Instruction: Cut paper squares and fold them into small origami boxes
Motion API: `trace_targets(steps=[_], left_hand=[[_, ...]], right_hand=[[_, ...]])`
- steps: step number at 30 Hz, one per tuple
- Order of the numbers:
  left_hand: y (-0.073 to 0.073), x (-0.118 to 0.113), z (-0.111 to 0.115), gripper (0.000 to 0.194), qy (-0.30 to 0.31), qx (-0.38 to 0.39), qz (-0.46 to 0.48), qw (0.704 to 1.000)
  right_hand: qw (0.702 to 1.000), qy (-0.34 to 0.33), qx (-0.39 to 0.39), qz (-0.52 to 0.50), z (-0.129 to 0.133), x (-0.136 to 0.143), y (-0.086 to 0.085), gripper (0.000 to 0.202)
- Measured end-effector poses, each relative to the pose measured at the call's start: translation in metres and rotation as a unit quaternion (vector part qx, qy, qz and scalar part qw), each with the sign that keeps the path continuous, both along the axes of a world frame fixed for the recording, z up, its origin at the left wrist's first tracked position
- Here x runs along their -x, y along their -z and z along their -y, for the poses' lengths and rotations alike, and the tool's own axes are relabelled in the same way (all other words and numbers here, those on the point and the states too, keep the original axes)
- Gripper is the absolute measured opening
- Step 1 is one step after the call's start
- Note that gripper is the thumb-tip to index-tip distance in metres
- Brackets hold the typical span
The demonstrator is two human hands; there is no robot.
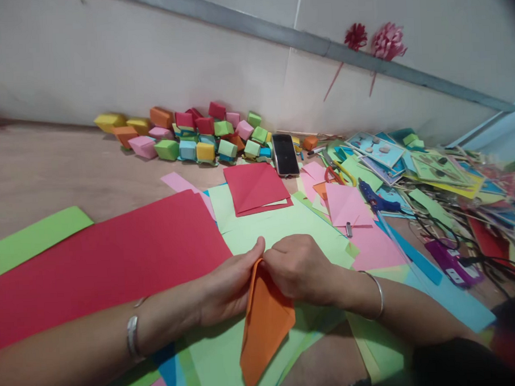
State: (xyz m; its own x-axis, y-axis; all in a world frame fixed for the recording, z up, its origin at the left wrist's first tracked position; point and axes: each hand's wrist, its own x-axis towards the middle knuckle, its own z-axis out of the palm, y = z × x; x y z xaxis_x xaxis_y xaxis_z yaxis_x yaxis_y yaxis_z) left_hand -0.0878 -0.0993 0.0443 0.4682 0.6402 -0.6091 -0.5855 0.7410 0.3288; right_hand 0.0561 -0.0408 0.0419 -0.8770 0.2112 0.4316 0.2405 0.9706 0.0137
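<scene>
A folded piece of orange paper [267, 329] hangs between my two hands, its lower end pointing down toward me. My left hand [230, 288] grips its upper edge with the thumb raised along it. Curled into a fist, my right hand [301, 268] pinches the top of the same paper from the other side. Beneath the hands lie light green sheets [213, 354]. Just beyond them sits a small stack of red square papers [257, 187], the top one creased. A large red sheet [115, 262] spreads out to the left, partly under my left forearm.
Along the wall stands a pile of small colourful folded paper boxes [195, 136], with a phone [285, 155] beside it. On the right are a blue glue gun [379, 199], a purple power strip [452, 264], cables and pink paper [347, 203]. Two paper flowers [388, 41] rest against the wall.
</scene>
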Motion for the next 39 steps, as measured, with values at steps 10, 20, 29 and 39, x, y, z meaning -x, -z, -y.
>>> trace_targets(steps=[10, 20, 29, 39], left_hand=[[0.007, 0.005, -0.001, 0.057, 0.035, 0.0, -0.024, 0.999], [0.01, 0.015, -0.006, 0.066, 0.131, -0.06, 0.033, 0.989], [0.012, 0.024, -0.012, 0.032, 0.002, -0.092, -0.044, 0.995], [0.014, 0.02, -0.011, 0.062, -0.114, -0.34, -0.477, 0.803]], right_hand=[[0.966, 0.097, 0.174, 0.166, -0.006, 0.0, -0.018, 0.016], [0.935, 0.168, 0.287, 0.126, -0.01, 0.0, -0.026, 0.014], [0.915, 0.177, 0.361, -0.024, -0.022, -0.003, -0.03, 0.013], [0.782, 0.23, 0.575, -0.065, -0.027, 0.005, -0.022, 0.018]])
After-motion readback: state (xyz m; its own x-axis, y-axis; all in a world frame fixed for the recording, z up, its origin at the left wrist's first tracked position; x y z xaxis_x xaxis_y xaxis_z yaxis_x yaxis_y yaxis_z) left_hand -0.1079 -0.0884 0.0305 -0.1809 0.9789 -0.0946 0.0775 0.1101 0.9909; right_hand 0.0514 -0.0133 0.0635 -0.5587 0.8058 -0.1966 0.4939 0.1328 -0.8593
